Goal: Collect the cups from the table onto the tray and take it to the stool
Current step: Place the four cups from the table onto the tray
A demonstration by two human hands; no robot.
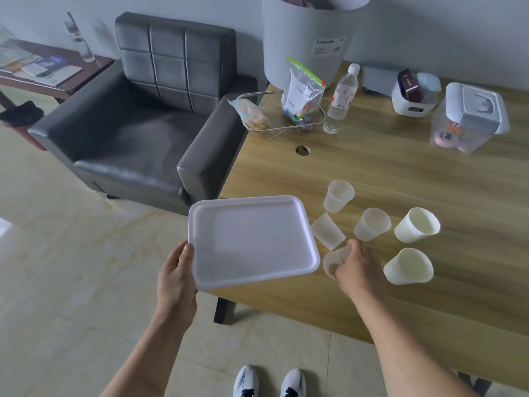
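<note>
Left hand (176, 277) grips edge of empty white rectangular plastic tray (252, 239); right hand (356, 269) pinches translucent plastic cup (333, 260) on wooden worktop (400, 173), five cups nearby.

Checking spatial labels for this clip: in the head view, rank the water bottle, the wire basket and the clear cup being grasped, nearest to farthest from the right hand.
1. Clear cup, under the right hand.
2. Water bottle, far side, upright.
3. Wire basket, far left corner; too close to the bottle to rank firmly.

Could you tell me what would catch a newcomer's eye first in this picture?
The empty white tray, held by the left hand over the wooden table's corner. Beside it the right hand grasps one cup among several. A dark armchair stands behind.
</note>
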